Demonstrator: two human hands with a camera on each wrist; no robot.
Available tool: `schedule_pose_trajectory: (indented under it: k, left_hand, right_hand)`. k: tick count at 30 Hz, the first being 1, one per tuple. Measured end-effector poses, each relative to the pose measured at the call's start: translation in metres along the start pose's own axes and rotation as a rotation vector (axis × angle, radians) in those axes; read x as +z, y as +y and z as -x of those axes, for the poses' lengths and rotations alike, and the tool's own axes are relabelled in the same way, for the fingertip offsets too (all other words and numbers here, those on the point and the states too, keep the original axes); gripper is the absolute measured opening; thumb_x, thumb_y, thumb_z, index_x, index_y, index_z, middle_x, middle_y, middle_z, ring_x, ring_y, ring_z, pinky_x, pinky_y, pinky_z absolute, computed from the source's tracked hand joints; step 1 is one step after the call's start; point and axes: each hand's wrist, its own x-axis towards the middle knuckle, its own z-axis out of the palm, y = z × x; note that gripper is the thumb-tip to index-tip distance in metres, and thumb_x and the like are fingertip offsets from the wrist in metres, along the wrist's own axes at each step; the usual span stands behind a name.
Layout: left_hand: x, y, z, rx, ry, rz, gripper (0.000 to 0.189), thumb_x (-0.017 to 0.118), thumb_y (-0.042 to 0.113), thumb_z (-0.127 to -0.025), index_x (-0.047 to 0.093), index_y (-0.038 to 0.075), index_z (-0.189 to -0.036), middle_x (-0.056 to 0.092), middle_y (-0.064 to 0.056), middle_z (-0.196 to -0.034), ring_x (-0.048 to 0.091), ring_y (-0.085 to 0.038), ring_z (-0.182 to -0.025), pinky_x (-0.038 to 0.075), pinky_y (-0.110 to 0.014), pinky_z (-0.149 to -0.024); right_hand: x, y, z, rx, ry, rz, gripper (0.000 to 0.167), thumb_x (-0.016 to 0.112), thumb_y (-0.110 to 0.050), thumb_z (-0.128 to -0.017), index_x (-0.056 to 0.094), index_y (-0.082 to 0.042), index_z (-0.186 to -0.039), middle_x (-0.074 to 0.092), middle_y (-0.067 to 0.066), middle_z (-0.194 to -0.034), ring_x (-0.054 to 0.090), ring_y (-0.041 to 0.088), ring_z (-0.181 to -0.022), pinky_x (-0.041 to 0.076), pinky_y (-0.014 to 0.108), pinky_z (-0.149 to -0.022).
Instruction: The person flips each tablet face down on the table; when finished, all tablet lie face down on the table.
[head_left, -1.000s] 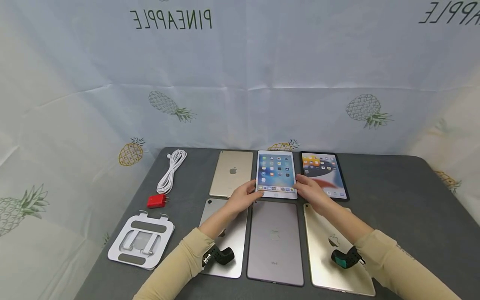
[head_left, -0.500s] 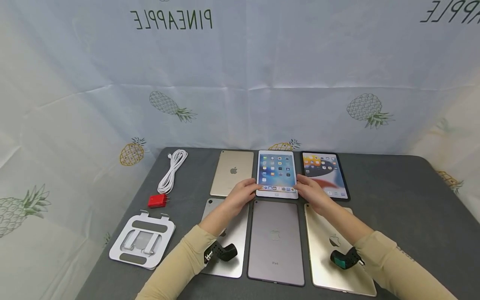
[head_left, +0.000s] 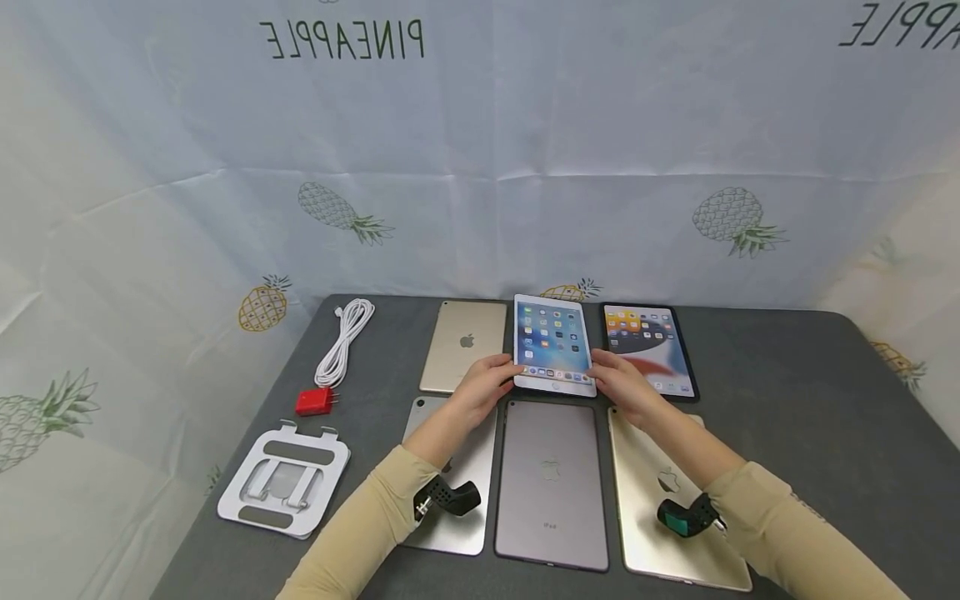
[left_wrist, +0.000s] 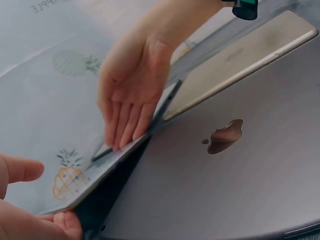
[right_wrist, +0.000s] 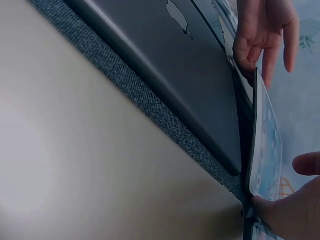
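Note:
A white-framed tablet (head_left: 553, 340) with its screen lit lies between my two hands at the back middle of the table. My left hand (head_left: 477, 390) holds its lower left edge, thumb over the screen side, fingertips (left_wrist: 67, 223) beneath the rim. My right hand (head_left: 624, 388) holds the opposite edge; in the right wrist view its thumb stands over the screen and a finger meets the edge. Both wrist views show the tablet's near edge raised off the table. Just in front lies a grey tablet (head_left: 551, 492), back side up.
A gold tablet (head_left: 463, 342) and a lit black-framed tablet (head_left: 651, 337) flank it. Under my forearms lie a silver tablet (head_left: 465, 533) and another gold tablet (head_left: 652, 517). At the left are a white cable (head_left: 345, 342), red charger (head_left: 313, 402) and folding stand (head_left: 285, 479).
The white-framed tablet has tilted and shifted slightly up in the head view. My left thumb has moved onto its lower left corner. The other things lie where they were.

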Motion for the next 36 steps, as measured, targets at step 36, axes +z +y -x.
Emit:
schedule_pose_trajectory:
  k: [36]
  left_hand:
    - [0.06,0.004,0.025,0.588,0.075,-0.434,0.049,0.057,0.004,-0.092,0.047,-0.006,-0.14,0.056,-0.023,-0.131,0.063,-0.03,-0.111,0.052,-0.025,-0.086]
  right_hand:
    - [0.039,-0.067,-0.038,-0.376,0.135,0.565,0.066,0.059,-0.029,-0.096,0.031,-0.009,-0.153,0.032,0.018,-0.154,0.033,0.037,-0.139,0.035,0.056,-0.105]
